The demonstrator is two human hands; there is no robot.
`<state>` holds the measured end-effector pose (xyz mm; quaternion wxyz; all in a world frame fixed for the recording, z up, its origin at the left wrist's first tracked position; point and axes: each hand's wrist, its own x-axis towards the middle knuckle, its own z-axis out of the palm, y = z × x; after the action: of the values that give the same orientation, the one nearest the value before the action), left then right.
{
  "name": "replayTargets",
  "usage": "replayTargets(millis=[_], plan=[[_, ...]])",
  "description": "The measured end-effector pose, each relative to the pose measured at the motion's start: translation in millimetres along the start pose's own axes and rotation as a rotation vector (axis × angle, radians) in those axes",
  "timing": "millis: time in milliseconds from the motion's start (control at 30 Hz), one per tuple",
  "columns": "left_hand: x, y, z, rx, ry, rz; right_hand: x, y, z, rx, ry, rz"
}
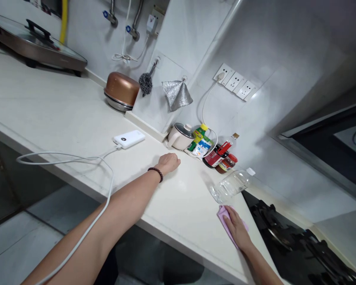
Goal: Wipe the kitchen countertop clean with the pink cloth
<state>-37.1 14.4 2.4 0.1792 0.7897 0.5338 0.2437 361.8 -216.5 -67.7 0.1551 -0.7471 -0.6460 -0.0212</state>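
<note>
My right hand (236, 228) rests on a folded pink cloth (223, 215) and grips it against the white countertop (184, 206). Just beyond that cloth stands a clear plastic bottle (230, 186) with a white cap. My left hand (168, 163), with a dark beaded bracelet (156, 174) at the wrist, is closed in a fist on the counter. Nothing shows in its fingers, whose undersides are hidden. Nearest to it is a small cream pot (179, 138) with a glass lid.
Seasoning bottles and jars (215, 156) line the wall. A white power bank (129, 139) trails a cable (109, 190) across my left forearm. Farther left are a copper-coloured pot (122, 89) and an electric pan (38, 49). A black gas stove (287, 237) lies at right.
</note>
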Motion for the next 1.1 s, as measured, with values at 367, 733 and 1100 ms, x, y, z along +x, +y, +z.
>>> replayTargets(millis=[367, 733, 1100], plan=[[3, 5, 0.5, 0.014, -0.002, 0.03, 92, 57, 15, -0.164, 0.088, 0.049], [5, 9, 5.5, 0.036, -0.002, 0.058, 128, -45, 38, -0.186, 0.088, -0.063], [7, 12, 17.4, 0.092, -0.01, 0.105, 215, -99, 55, 0.034, 0.018, -0.131]])
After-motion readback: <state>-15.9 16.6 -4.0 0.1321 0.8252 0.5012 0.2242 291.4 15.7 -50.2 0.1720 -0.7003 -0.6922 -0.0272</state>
